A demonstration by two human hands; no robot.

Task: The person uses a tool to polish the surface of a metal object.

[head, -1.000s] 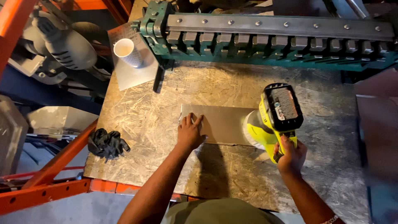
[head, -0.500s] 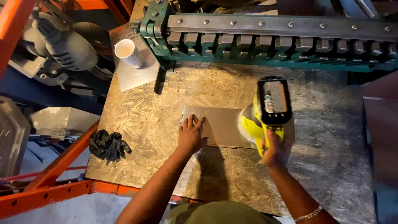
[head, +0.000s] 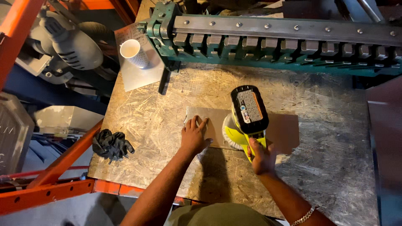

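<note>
Honestly, that left hand [head: 194, 136] worries me: it lies flat with fingers released, pinning the metal sheet [head: 284, 132] at mid-worktop [head: 146, 121], just at nine o'clock of the polisher's pad [head: 228, 134]. The right hand [head: 260, 157] is clenched on the handle of the yellow cordless polisher [head: 248, 112]. If the pad snags the sheet's edge, the sheet could kick out or the fingers get grazed; the black gloves [head: 111, 144] lie unused at nine o'clock
</note>
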